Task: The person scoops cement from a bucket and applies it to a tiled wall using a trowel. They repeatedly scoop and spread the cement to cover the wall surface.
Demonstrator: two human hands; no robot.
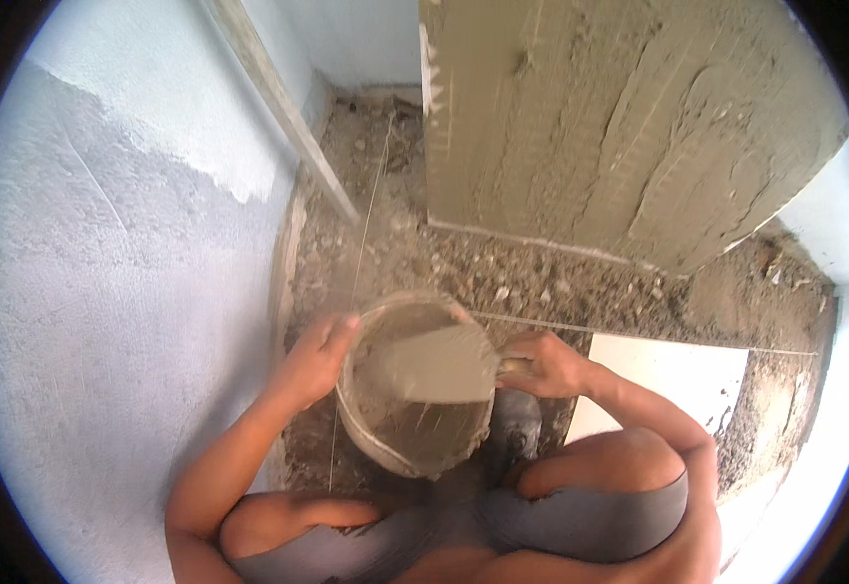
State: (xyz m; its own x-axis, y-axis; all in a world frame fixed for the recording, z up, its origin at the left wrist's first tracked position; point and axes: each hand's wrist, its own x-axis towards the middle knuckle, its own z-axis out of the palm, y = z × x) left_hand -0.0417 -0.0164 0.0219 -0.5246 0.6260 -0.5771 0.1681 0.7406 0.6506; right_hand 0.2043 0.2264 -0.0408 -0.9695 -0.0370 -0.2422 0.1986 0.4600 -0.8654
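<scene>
A round bucket (388, 457) stands between my knees with wet grey-brown mortar (434, 425) inside. My left hand (315, 360) grips the bucket's left rim, thumb on top and the fingers partly hidden outside it. In my right hand (543, 364) is the handle of a trowel (447, 366), held at the bucket's right rim. The trowel's broad blade reaches over the bucket opening, its face smeared with mortar. Beyond the bucket, a large flat panel (580, 127) is coated with ridged mortar and shows a pale edge.
A pale blue wall (123, 292) runs close on my left. Against it leans a long straight bar (288, 112). Thin strings (373, 195) stretch over the rough gravelly ground (512, 273). To the right lies a white tile (677, 380), beside my shoe (517, 423).
</scene>
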